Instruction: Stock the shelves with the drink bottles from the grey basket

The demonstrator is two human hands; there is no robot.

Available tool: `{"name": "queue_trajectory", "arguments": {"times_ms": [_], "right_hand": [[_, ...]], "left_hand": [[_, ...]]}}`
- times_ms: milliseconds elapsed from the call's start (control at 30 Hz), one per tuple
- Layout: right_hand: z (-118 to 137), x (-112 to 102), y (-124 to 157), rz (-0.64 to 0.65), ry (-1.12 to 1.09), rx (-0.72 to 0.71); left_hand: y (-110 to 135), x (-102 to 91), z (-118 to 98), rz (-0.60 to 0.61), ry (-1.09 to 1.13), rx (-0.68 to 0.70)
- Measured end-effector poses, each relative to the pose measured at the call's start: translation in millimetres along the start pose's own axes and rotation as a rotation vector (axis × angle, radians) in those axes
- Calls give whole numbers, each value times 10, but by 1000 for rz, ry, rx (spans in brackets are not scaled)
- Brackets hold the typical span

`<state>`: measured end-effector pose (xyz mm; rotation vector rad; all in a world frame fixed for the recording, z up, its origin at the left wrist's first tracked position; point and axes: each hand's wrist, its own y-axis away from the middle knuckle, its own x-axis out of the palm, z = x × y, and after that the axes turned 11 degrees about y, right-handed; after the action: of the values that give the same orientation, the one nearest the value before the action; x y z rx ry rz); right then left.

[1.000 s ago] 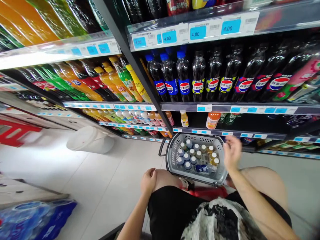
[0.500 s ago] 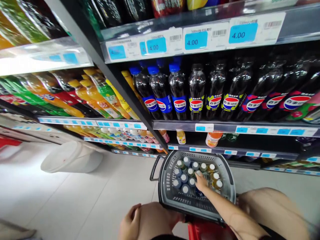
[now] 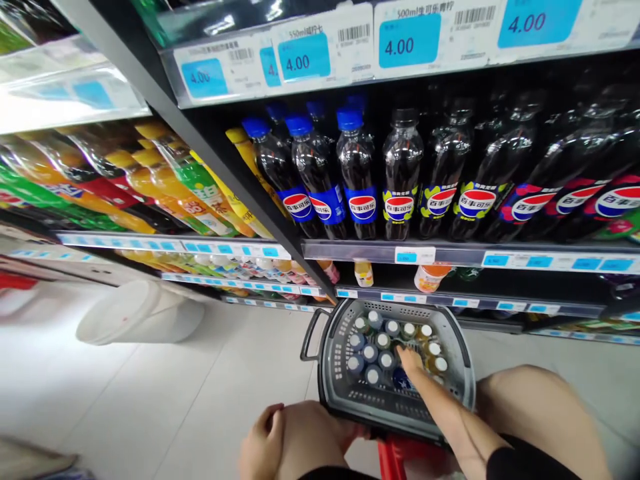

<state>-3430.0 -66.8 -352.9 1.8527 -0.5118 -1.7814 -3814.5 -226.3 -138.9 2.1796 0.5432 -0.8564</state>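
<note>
My right hand (image 3: 411,361) reaches down into a grey shopping basket (image 3: 463,373), its fingers bent together among the bottles. Whatever lies under those fingertips is hidden. Around it, several small bottles with white caps (image 3: 373,377) stand upright, bluish ones on the left and yellow ones (image 3: 434,349) on the right. A dark blue round item (image 3: 401,379) shows just below the hand. My left hand (image 3: 263,440) rests against my left knee, outside the basket, with its fingers loosely spread and nothing visible in it.
Shelves of cola bottles (image 3: 363,180) rise directly behind the basket. A yellow-labelled bottle (image 3: 363,274) and an orange one (image 3: 431,277) stand on a lower shelf. A white bucket (image 3: 145,313) sits on the tiled floor to the left. Something red (image 3: 393,460) is beneath me.
My right hand has shifted slightly right and down within the basket. My left hand stays at the knee. The view has tipped down and closer to the shelves.
</note>
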Motion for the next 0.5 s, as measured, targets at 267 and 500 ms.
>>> {"name": "queue_trajectory", "arguments": {"times_ms": [267, 500], "right_hand": [[-307, -20, 448, -4, 32, -62], [-951, -902, 1015, -222, -199, 128]], "left_hand": [[15, 87, 25, -3, -17, 31], [128, 144, -69, -52, -17, 123]]}}
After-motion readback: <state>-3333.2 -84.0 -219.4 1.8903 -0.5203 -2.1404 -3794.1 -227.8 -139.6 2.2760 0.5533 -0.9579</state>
